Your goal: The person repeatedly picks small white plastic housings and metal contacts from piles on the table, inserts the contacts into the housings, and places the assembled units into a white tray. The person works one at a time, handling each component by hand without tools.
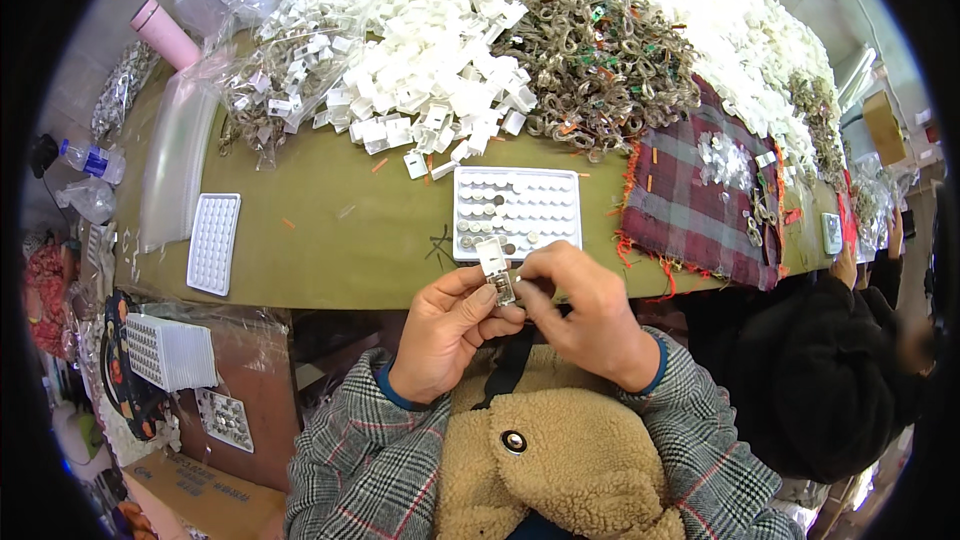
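Close to the table's front edge, my left hand (450,320) pinches a small white plastic case (493,258) between thumb and fingers. Its lid stands up, and metal parts show in the lower half. My right hand (585,305) is closed in a pinch at the case's right side; whatever its fingertips hold is too small to make out. Just beyond both hands lies a white tray (548,202) with rows of round wells. Silver and dark button-like discs sit in some of them, mostly on its left and front side.
Behind the tray rise heaps of white plastic cases (430,90) and greyish looped cords (600,60). A plaid cloth (680,190) with clear bits lies right. Another white tray (213,245), plastic sleeves (175,170) and a pink bottle (165,35) are left. A person in black (800,380) sits right.
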Demonstrator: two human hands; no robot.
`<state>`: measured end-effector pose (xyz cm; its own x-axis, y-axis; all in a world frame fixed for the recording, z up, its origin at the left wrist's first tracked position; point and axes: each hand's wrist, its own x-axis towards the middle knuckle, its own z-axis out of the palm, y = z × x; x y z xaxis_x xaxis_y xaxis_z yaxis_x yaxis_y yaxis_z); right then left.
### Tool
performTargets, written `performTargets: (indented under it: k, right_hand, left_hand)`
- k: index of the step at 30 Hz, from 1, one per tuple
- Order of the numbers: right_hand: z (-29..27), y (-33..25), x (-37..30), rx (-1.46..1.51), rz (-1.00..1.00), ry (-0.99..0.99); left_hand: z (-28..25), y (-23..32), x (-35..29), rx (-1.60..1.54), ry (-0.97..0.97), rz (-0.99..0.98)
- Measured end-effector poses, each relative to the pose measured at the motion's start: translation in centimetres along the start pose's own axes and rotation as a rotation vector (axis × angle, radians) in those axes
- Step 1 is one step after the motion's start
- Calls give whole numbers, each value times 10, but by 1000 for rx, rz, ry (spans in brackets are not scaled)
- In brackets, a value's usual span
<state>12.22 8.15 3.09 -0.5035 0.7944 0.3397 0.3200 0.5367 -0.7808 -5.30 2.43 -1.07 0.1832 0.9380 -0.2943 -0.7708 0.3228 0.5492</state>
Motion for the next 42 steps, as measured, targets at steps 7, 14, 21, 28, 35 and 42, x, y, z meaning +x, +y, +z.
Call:
performTargets:
  k: [7, 14, 21, 28, 35, 42]
  right_hand:
    - [-1, -2, -12, -114, -102, -101]
    - [-6, 1, -23, -26, -197, -115]
    - [3, 1, -41, 79, -211, 36]
    - [-8, 2, -31, 601, 436, 35]
    - [-1, -3, -25, 342, 228, -44]
    - [-6, 2, -28, -100, -398, 69]
  left_hand:
    - [-3, -15, -8, 66, -41, -6]
    - [1, -26, -13, -36, -37, -11]
    - [14, -19, -16, 103, -15, 51]
    - [14, -9, -20, 233, -60, -79]
    - [-1, -21, -11, -107, -142, -262]
    - [3, -22, -10, -317, -144, -271]
